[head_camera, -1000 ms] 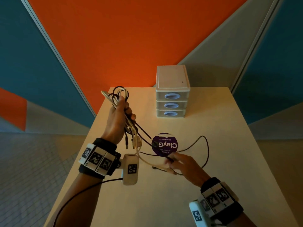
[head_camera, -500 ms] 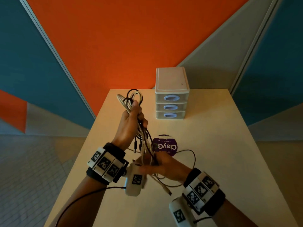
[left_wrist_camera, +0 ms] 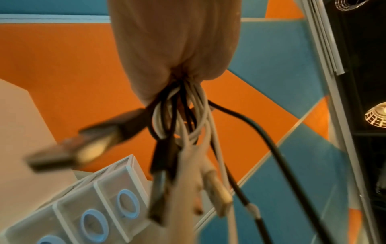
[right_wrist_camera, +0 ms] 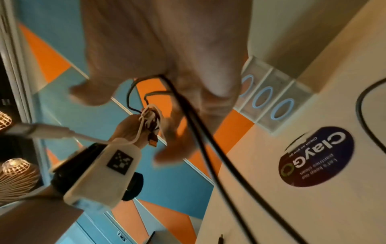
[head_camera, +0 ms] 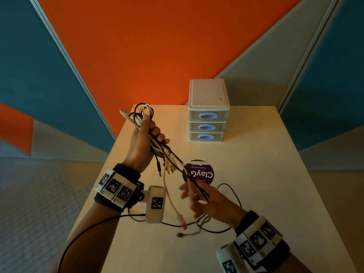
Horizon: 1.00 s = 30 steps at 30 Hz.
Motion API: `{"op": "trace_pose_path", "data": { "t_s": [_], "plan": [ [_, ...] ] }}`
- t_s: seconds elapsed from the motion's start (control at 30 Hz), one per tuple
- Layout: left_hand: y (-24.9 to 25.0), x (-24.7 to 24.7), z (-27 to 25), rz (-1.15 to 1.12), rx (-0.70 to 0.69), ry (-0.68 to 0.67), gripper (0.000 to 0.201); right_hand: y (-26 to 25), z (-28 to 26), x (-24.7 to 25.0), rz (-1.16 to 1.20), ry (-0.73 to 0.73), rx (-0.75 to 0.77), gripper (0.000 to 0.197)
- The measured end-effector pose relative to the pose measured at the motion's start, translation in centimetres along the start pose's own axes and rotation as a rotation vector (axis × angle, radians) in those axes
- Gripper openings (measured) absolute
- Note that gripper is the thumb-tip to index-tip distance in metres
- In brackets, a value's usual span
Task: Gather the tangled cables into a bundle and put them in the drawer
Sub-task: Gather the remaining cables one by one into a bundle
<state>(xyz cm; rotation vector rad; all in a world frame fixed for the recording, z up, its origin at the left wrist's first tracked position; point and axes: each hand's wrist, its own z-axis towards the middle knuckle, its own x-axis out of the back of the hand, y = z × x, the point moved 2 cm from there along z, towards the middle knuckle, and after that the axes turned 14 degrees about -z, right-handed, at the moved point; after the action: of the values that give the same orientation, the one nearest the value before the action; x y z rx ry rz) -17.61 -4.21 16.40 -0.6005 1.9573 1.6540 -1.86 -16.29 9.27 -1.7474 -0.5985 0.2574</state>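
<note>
Three shut drawers (head_camera: 206, 127); cables (head_camera: 144, 123) gripped in both hands.

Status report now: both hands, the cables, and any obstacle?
Left hand grips cables bundle, raised. Right hand holds trailing black strands; ends still on table. Drawers all closed.

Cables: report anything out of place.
Several black cable tails lie loose on the cream table, outside the black-and-white cable bundle gripped by the left hand. All three drawers of the white plastic drawer unit are shut.
</note>
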Motion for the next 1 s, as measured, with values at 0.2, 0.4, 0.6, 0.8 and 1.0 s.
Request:
{"op": "trace_pose_path", "data": {
  "t_s": [0.2,0.4,0.6,0.8,1.0],
  "plan": [
    [-0.7,-1.4,-0.8,0.273,-0.214,-0.151,0.043,-1.5,0.9,-2.2,0.161,-0.227,-0.174,0.049],
    [-0.2,-0.7,-0.6,0.296,-0.166,-0.131,0.041,-0.4,0.0,-2.1,0.157,-0.17,-0.184,0.014],
    [0.1,0.6,-0.1,-0.206,0.221,-0.081,0.042,-1.3,-1.5,1.3,0.214,-0.061,-0.045,0.046],
    [-1.0,-0.3,-1.1,0.331,0.372,-0.213,0.035,-3.6,-2.5,3.7,-0.551,0.013,0.037,0.032],
    [-4.4,-1.9,-3.8,0.796,0.394,-0.452,0.059,-7.3,-1.3,4.1,-0.877,0.136,0.223,0.012]
  ]
}}
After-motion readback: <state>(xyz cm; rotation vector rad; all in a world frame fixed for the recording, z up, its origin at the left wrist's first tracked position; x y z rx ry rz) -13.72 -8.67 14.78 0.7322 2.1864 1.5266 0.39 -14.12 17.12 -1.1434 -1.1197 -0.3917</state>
